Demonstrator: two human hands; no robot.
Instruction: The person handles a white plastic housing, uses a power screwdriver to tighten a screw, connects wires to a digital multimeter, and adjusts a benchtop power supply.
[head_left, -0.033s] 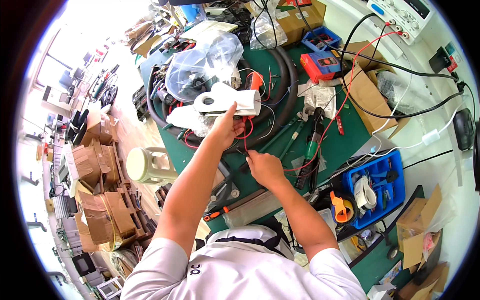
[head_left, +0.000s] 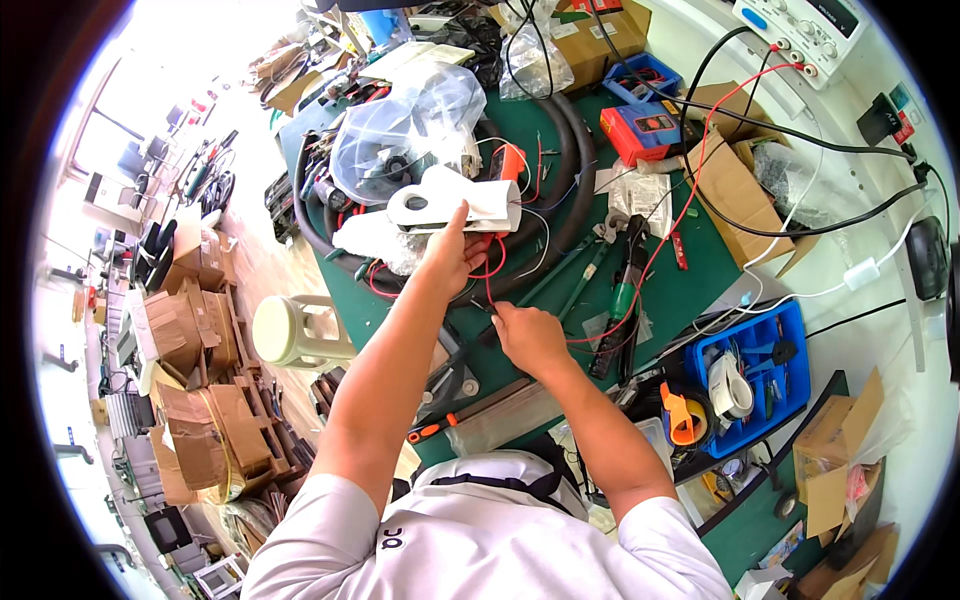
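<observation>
My left hand (head_left: 452, 252) is closed at the lower edge of a white plastic housing (head_left: 478, 203) with a round hole at its left end. One finger lies along the housing and the others curl below it. A short red wire (head_left: 498, 262) loops down from there toward my right hand (head_left: 530, 335). My right hand is closed in a pinch on a small dark-tipped piece (head_left: 484, 304), too small to make out exactly. A long red lead (head_left: 650, 270) from the bench power supply (head_left: 805, 35) runs down to this hand.
Thick black cable (head_left: 572, 190) coils around the housing and a clear plastic bag (head_left: 410, 120). Green-handled cutters (head_left: 625, 295) lie to the right, near a red and blue box (head_left: 640, 130). A blue tool tray (head_left: 790, 375) sits at the right edge; a handsaw (head_left: 490, 405) lies close to me.
My left finger has shifted very slightly left on the white housing. Otherwise nothing has visibly moved.
</observation>
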